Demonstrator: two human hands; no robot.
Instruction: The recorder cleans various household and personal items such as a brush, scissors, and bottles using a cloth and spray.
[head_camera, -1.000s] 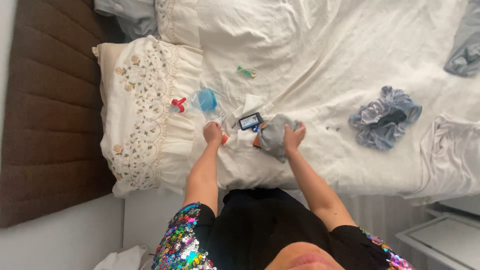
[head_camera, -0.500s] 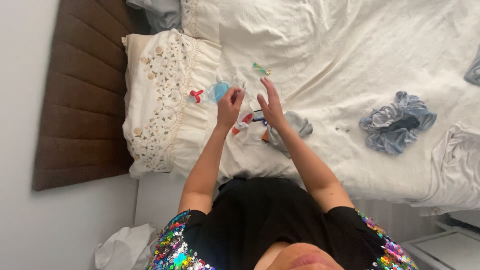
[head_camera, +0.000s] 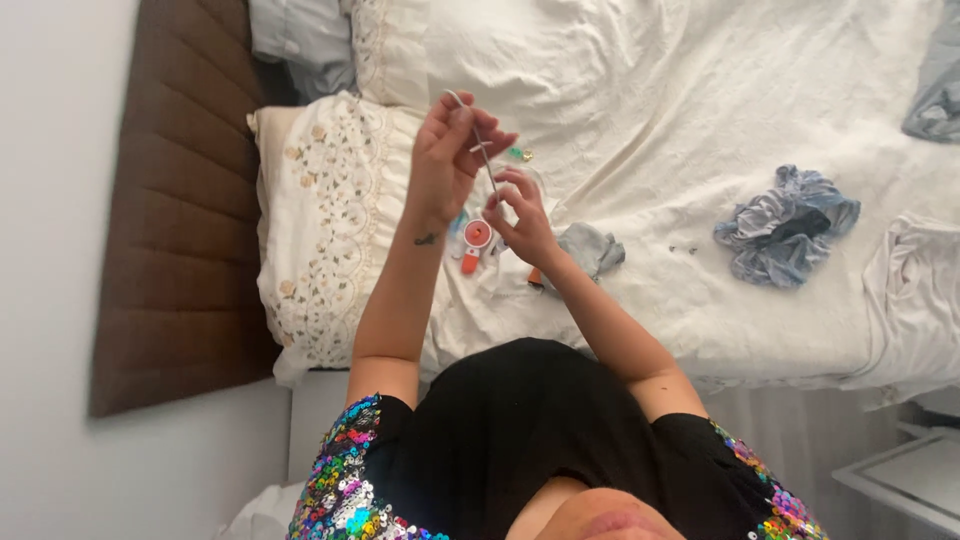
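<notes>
Both hands have risen off the bed since the earlier frame. Left hand (head_camera: 445, 150) now pinches the upper end of a thin clear flexible tube (head_camera: 484, 152); right hand (head_camera: 520, 215) grips it lower down between fingertips, and the tube hangs taut between them above the white crumpled bedsheet (head_camera: 700, 90). Tube looks light, soft and bendy, probably slippery and easy to kink; best held near the ends with a light pinch. A small round orange-red cap piece (head_camera: 477, 234) sits just below the right hand, whether attached to the tube I cannot tell. Grey cloth (head_camera: 595, 248) lies beside the right wrist, blue-grey scrunched fabric (head_camera: 785, 225) well apart, floral frilled pillow (head_camera: 330, 220) left. Nothing blocks the hands.
</notes>
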